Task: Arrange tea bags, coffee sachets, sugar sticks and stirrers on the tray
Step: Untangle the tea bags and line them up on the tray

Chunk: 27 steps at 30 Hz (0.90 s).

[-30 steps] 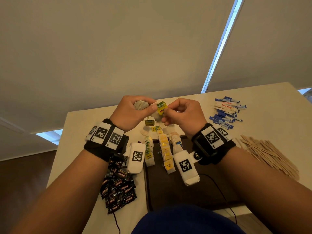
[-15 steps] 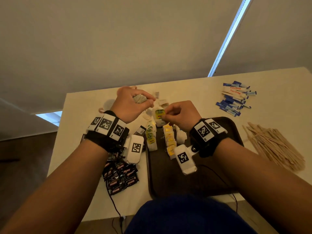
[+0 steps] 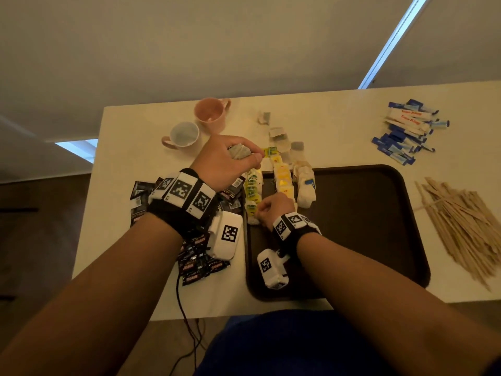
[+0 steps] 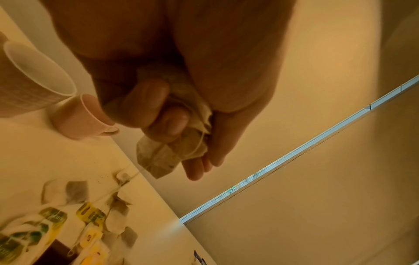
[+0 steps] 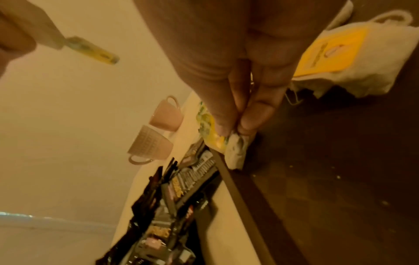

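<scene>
L hand point(image 3: 225, 161) is raised over the worktop point(image 3: 339, 126), fingers curled round a bunch of tea bags point(image 4: 181, 143); one yellow-green tag point(image 3: 270, 151) hangs off its fingertips by a string. R hand point(image 3: 273, 210) is low at the near end of the leftmost row on the brown tray point(image 3: 366, 240), thumb & forefinger pinching a tea bag point(image 5: 235, 152) right at the tray's left edge. Three rows of tea bags point(image 3: 283, 180) run front-to-back along the tray's left side, a few loose ones beyond it. Coffee sachets point(image 3: 198, 259) lie piled left of the tray, sugar sticks point(image 3: 406, 131) far right, wooden stirrers point(image 3: 466, 226) right of the tray. Two mugs point(image 3: 211, 114) stand at the far left.
</scene>
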Each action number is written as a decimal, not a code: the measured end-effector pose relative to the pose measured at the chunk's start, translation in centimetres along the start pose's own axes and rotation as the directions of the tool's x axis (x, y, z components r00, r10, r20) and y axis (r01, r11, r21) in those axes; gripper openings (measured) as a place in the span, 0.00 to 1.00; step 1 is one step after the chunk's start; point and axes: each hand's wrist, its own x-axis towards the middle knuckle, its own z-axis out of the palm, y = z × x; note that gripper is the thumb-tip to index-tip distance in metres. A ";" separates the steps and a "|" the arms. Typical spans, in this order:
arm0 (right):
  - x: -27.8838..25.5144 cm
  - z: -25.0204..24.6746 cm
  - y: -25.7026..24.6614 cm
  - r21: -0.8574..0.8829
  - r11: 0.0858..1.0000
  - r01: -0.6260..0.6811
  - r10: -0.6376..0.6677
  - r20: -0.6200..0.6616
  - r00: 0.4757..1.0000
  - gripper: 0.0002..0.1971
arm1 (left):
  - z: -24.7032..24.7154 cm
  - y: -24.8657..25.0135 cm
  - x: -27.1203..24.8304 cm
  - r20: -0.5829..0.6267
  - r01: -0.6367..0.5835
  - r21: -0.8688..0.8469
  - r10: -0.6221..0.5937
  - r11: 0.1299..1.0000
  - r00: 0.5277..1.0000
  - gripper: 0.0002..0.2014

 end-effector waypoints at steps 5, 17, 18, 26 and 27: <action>0.6 0.3 -0.2 -0.161 0.987 -0.013 0.011 -0.018 1.000 0.04 | -0.2 -0.3 -0.2 0.021 -0.008 -0.012 0.009 1.000 1.000 0.03; 1.9 0.7 -0.6 -0.315 0.946 -0.079 0.046 -0.111 0.993 0.08 | -0.7 -0.5 -0.3 0.005 0.000 -0.081 0.000 0.997 1.000 0.03; 1.9 0.6 -0.6 -0.315 0.946 -0.078 0.043 -0.115 0.992 0.09 | -0.7 -0.5 -0.4 0.002 0.001 -0.085 -0.001 0.996 1.000 0.04; 1.3 -2.3 -0.5 -0.304 0.953 -0.009 0.005 -0.017 1.000 0.13 | -0.2 -0.3 -0.9 -0.026 0.040 -0.143 -0.044 0.989 0.999 0.05; 1.1 -2.8 -0.5 -0.272 0.962 0.003 -0.008 -0.019 1.000 0.12 | -0.2 -0.2 -1.0 -0.026 0.054 -0.166 -0.059 0.985 0.998 0.06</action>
